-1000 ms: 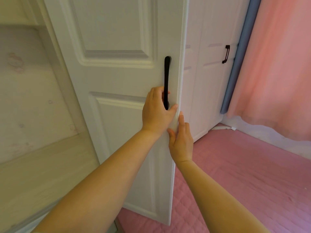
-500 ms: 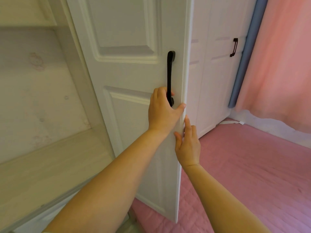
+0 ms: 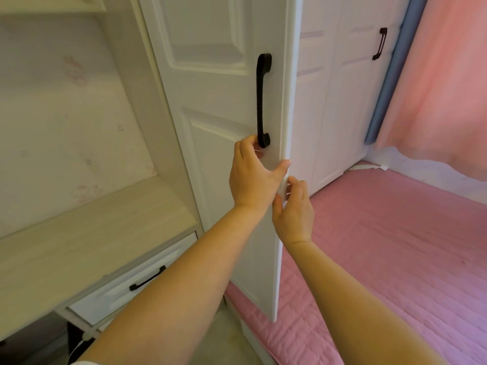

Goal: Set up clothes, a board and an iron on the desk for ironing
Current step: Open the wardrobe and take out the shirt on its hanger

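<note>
Nearest, low in view: two bare forearms reaching forward and up, a scrap of white sleeve at the left elbow.

Left of the arms: pale wood-grain table [image 3: 87,241], built into an alcove. Under its front edge, one white drawer [image 3: 131,283] with a black bar pull. Below that, dark space and a white cable, too dim to tell more.

Right of the arms: pink quilted bed cover [image 3: 395,246], running back to the far wall.

Middle: white panelled wardrobe door [image 3: 210,154], standing ajar with its free edge toward the viewer. Long black door handle [image 3: 262,101] mounted upright near that edge.

Left hand [image 3: 251,180]: on the door face just below the handle. Fingers curled, their tips at the handle's lower end; thumb stretched across to the door edge. Whether the fingers actually close round the handle cannot be told.

Right hand [image 3: 295,209]: just below and right of the left, touching it. Thumb in front and fingers bent round behind, pinching the door's free edge.

Behind the door: a run of closed white wardrobe doors, one with a small black handle [image 3: 379,43].

Farthest: blue upright strip, then a pink curtain [image 3: 442,88] with a pale hem hanging to the bed.

Back wall of the alcove: pale wallpaper with faint pink figures.

Clothes, board, iron: none seen on the table or elsewhere in view.
</note>
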